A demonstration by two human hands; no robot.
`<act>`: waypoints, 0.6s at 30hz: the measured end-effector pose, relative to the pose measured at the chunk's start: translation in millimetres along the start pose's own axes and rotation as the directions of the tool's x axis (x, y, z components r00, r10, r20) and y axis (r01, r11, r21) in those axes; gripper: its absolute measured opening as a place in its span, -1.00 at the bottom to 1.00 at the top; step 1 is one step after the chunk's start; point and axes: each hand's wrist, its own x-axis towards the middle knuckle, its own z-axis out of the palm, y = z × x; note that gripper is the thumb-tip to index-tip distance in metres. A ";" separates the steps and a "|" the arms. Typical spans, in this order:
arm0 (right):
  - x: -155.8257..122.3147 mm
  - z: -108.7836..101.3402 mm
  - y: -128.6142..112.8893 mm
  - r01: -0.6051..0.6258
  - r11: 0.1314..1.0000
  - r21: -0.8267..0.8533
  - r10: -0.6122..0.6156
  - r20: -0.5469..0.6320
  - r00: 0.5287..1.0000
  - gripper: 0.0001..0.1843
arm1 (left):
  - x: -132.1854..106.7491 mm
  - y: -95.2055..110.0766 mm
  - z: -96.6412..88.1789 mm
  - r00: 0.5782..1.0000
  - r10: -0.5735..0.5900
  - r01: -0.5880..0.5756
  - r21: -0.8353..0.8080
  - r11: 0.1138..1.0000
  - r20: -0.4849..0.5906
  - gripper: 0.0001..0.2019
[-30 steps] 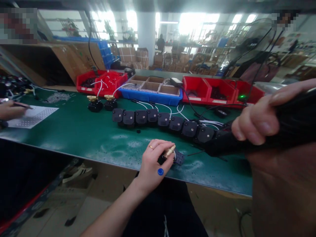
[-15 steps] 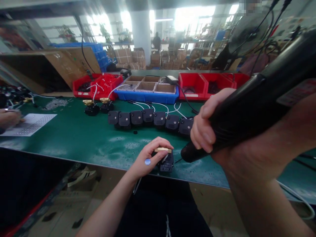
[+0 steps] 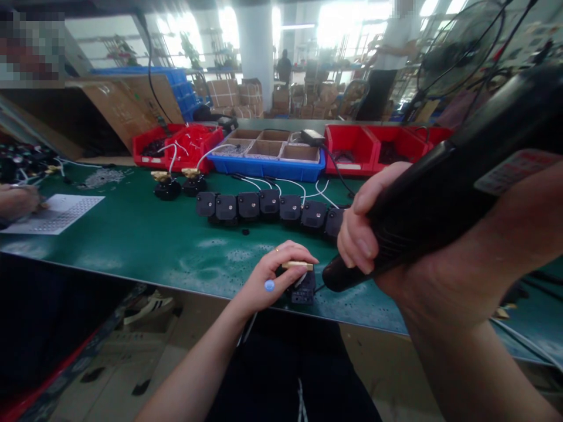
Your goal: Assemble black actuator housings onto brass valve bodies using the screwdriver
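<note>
My left hand (image 3: pixel 272 278) is closed around a small black housing with a brass fitting (image 3: pixel 303 290) near the front edge of the green bench. Its thumb and fingers lie over the brass part. In my right hand (image 3: pixel 369 234) is a black electric screwdriver (image 3: pixel 417 199), tilted down to the left. The thin bit points at the right side of the housing; whether its tip sits in a screw I cannot tell. Beyond my hands stands a row of several black square housings (image 3: pixel 248 205) with white cables.
Two black pieces with brass fittings (image 3: pixel 167 186) stand behind on the left. Red bins (image 3: pixel 352 170) and a blue divided tray (image 3: pixel 268 170) line the back. At far left a co-worker's hand (image 3: pixel 17 202) rests by a white printed sheet (image 3: pixel 65 214). A small black part (image 3: pixel 245 232) lies mid-bench.
The screwdriver bit is now closer to the right side of the housing, almost at it. The whole view has shifted slightly. A standing person has come into view in the background.
</note>
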 end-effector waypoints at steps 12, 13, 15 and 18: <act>-13.4 16.5 9.7 0.216 0.960 -0.177 -0.244 -0.150 0.958 -0.36 | 1.7 -3.5 3.5 0.997 0.068 -0.068 0.009 0.998 -0.019 -0.80; -13.3 16.5 9.4 0.216 0.959 -0.184 -0.248 -0.171 0.954 -0.38 | 1.7 -3.7 3.1 0.998 0.067 -0.067 0.006 0.998 -0.017 -0.80; -12.7 15.0 7.9 0.209 0.961 -0.179 -0.243 -0.192 0.951 -0.39 | 1.6 -3.6 2.2 0.998 0.063 -0.063 0.006 0.998 -0.009 -0.82; -9.5 10.7 3.1 0.175 0.979 -0.108 -0.180 -0.040 0.983 -0.29 | 1.5 -3.4 1.6 0.998 0.067 -0.067 0.027 0.997 -0.002 -0.81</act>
